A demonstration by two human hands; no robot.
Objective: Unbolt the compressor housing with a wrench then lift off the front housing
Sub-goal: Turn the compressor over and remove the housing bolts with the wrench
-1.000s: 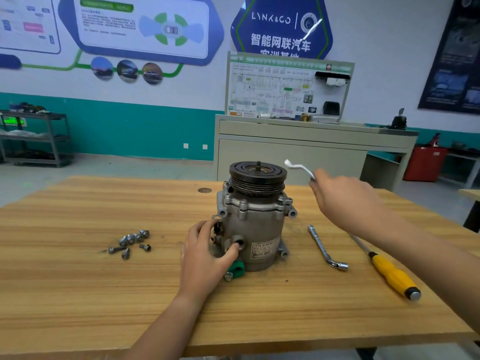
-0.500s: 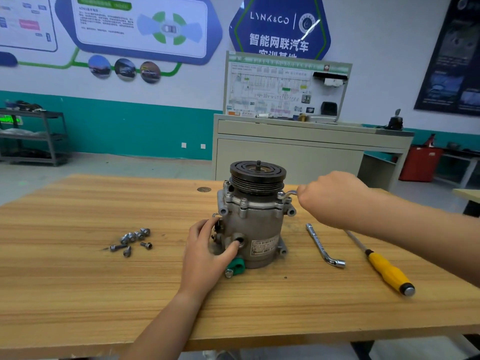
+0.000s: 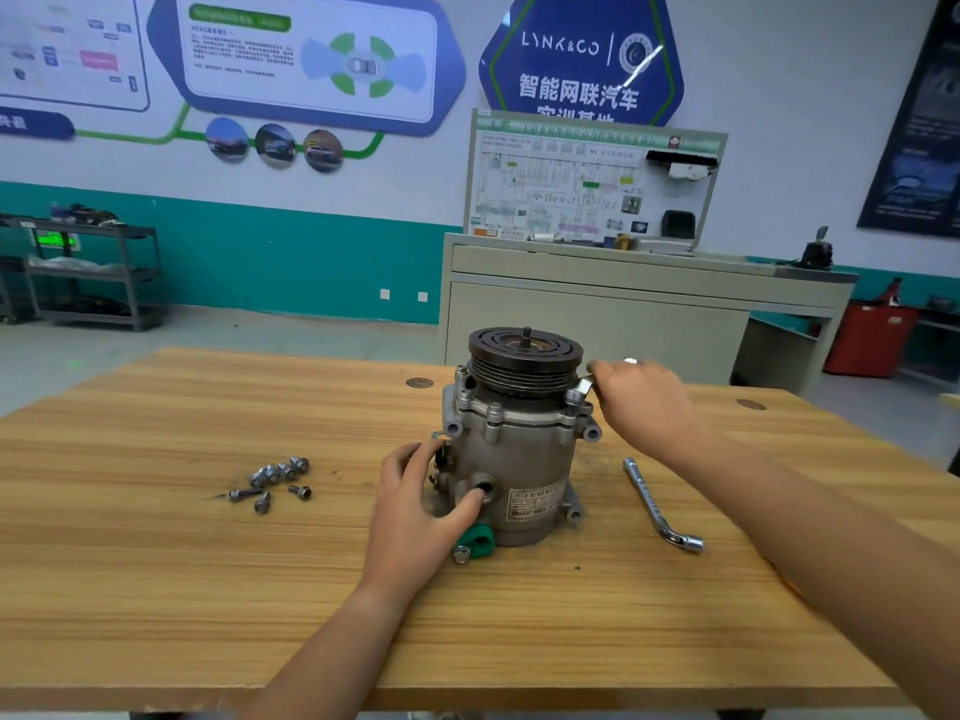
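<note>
Compressor (image 3: pixel 511 459) sits on the bench (image 3: pixel 156 563), left hand (image 3: pixel 421 496) holding its side, right hand (image 3: pixel 644 407) gripping a wrench (image 3: pixel 586 386) at its top rim. Some bolts (image 3: pixel 272 478) lie out; housing not off yet

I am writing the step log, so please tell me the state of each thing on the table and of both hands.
compressor: upright, front housing in place
left hand: grips the compressor's lower side
right hand: grips the wrench
wrench: its end by a flange bolt
loose bolts: lying clustered left of the compressor
L-shaped socket wrench: lying flat, untouched
</note>
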